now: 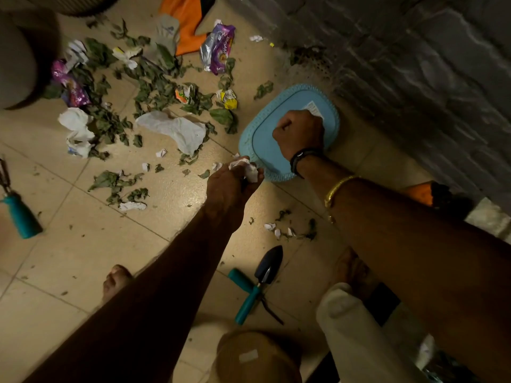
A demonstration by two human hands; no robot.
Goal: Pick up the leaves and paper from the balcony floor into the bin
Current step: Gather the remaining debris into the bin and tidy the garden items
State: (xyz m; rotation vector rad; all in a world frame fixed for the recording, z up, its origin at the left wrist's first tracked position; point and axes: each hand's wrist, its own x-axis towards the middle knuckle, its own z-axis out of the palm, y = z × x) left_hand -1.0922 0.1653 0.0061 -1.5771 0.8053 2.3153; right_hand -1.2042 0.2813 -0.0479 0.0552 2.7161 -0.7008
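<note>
Leaves (150,89): dark green, torn, wilted, strewn thick across far-left floor; thinner patch (116,186) nearer, few bits near right.
Large white paper (177,131): crumpled sheet, flat among leaves, left of bin.
White paper wad (77,131): bunched, far left.
Small scraps (276,230): white, crumpled, near right of floor.
Crumpled paper (249,170): white ball pinched in left hand (229,186), just beside bin's near-left edge.
Blue bin (257,145): light blue, rounded-rectangular, seen from above, lid on, white label at far corner, by right wall; right hand (300,131) clenched on lid centre.
</note>
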